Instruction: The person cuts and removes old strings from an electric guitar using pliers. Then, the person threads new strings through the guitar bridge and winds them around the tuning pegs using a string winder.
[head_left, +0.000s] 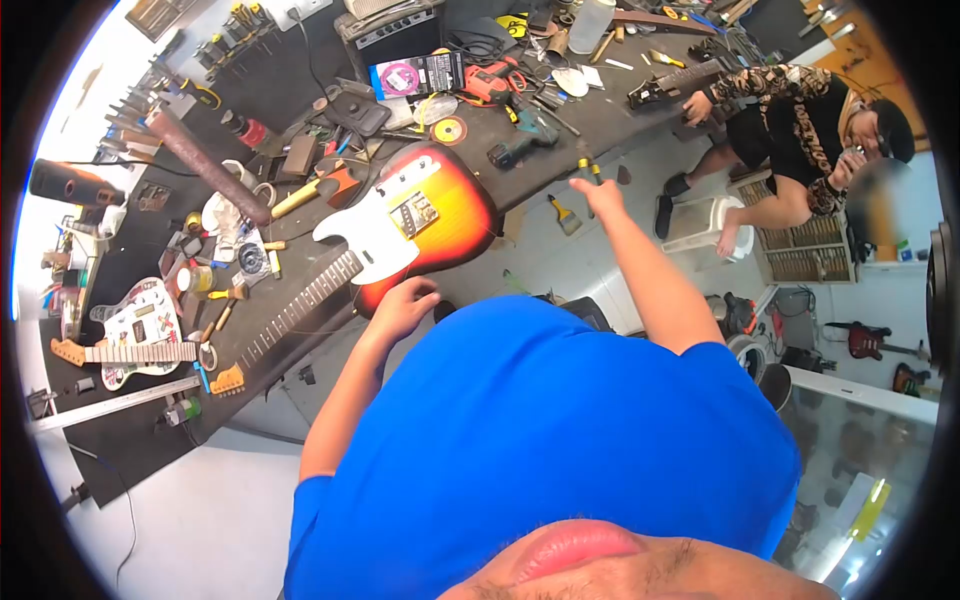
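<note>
Two hands in view, I'm seeing both working at bench. Left hand resting on lower edge of sunburst guitar, fingers curled against body, lying flat on bench near front edge. Right hand reaching out, pinching yellow-handled tool at bench edge. White guitar lying far left. Another person sitting at far end.

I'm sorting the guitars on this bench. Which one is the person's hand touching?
The sunburst guitar with the white pickguard; the left hand rests on its lower edge. The white guitar lies untouched.
</note>
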